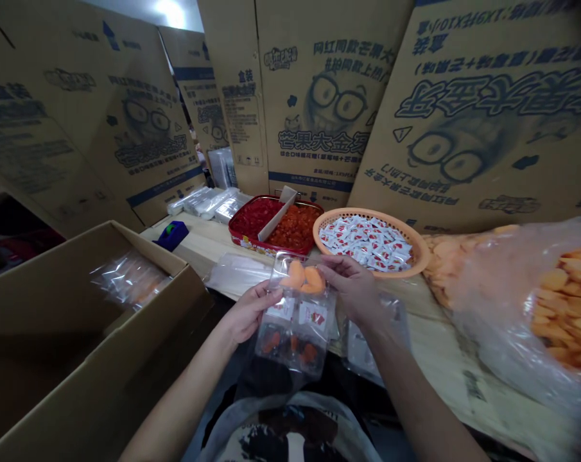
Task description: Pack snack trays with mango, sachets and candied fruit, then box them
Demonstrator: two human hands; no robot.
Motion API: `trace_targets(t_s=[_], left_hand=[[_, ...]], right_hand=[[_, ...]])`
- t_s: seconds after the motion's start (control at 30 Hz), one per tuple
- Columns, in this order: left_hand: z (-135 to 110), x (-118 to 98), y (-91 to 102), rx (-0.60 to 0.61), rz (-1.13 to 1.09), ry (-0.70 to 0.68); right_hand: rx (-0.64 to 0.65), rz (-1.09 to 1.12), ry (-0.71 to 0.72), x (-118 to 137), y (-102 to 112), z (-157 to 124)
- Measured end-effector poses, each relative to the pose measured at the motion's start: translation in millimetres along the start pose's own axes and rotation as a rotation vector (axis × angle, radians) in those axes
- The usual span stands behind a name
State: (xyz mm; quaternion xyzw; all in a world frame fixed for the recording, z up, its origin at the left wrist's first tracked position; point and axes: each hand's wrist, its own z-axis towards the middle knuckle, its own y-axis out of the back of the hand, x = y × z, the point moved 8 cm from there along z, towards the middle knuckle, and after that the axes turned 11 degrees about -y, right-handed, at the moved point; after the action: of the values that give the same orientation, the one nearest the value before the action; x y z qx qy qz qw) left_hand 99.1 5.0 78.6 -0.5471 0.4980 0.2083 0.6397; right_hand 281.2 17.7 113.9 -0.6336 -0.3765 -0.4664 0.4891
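Between my two hands is a clear plastic tray (297,333) with compartments, tilted toward me. Orange candies lie in its far part, white printed sachets in the middle and red-orange pieces in the near part. My left hand (249,311) pinches its left edge, thumb on top. At the upper right edge, my right hand (350,285) grips it with bent fingers. Just beyond stand a red tin (235,239) of red and orange pieces split by a divider, and an orange basket (420,247) full of white sachets (362,240).
An open cardboard box (102,359) at left holds filled clear packs (133,279). Clear trays (379,340) lie right of my hands. A big plastic bag (492,301) of orange candies fills the right side. A blue tape dispenser (171,235) sits at left; tall printed cartons (314,96) wall the back.
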Motion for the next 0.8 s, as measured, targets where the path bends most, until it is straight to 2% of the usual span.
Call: trace_targets(t_s=[0.07, 0.17, 0.37, 0.5, 0.63, 0.73, 0.8], left_hand=[[-5, 3, -7.3, 0.072, 0.032, 0.03], [-9, 3, -11.2, 0.096, 0.021, 0.016], [-15, -14, -11.2, 0.007, -0.061, -0.016], [-23, -31, -19.8, 0.017, -0.072, -0.071], [-27, -36, -25.2, 0.03, -0.088, -0.115], [-28, -39, -22.2, -0.016, -0.091, -0.164], [-28, -43, -19.1, -0.062, -0.092, -0.191]], right_hand=[[-0.079, 0.05, 0.004, -1, 8, 0], [-0.119, 0.09, -0.008, 0, 11, -4], [-0.011, 0.068, -0.022, 4, -10, -20], [0.079, 0.012, 0.07, 18, -23, -34], [0.132, -0.095, 0.139, 33, -29, -48], [0.169, -0.257, 0.288, 46, -35, -60], [0.252, -0.358, 0.388, 51, -45, -67]])
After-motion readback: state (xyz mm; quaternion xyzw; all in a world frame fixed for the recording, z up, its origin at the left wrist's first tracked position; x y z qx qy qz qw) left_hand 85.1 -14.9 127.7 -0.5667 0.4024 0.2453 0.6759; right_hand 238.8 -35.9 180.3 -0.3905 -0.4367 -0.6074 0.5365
